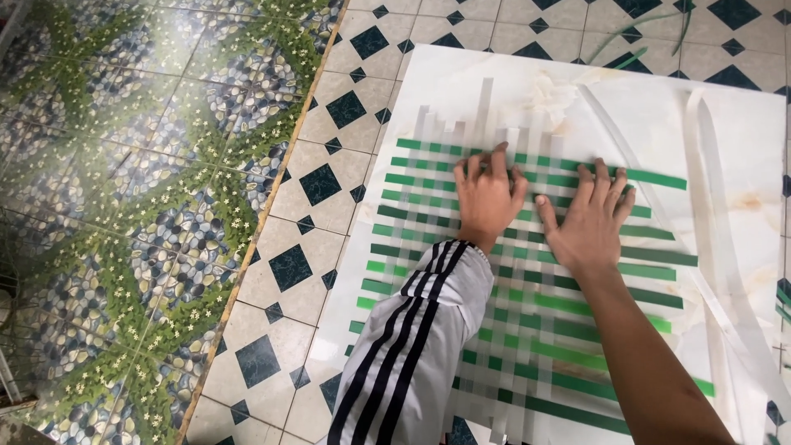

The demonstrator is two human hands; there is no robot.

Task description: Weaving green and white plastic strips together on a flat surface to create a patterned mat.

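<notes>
Green and white strips, interlaced into a flat woven mat (527, 280), lie on a pale marble-look board (741, 132) set on the tiled floor (165, 206). Both hands press down on the far half of the mat: the left hand (488, 198), in a white sleeve with black stripes, and the right hand (589, 218), bare-armed, just beside it. All fingers are spread flat and grip nothing. The strips look thin, light and limp, likely to slide out of the weave, so they are best held by flat pressure or pinched at a free end. One mat, one board; two loose white strips (700, 165) lie to the right. The woven strips are too many to count surely.
</notes>
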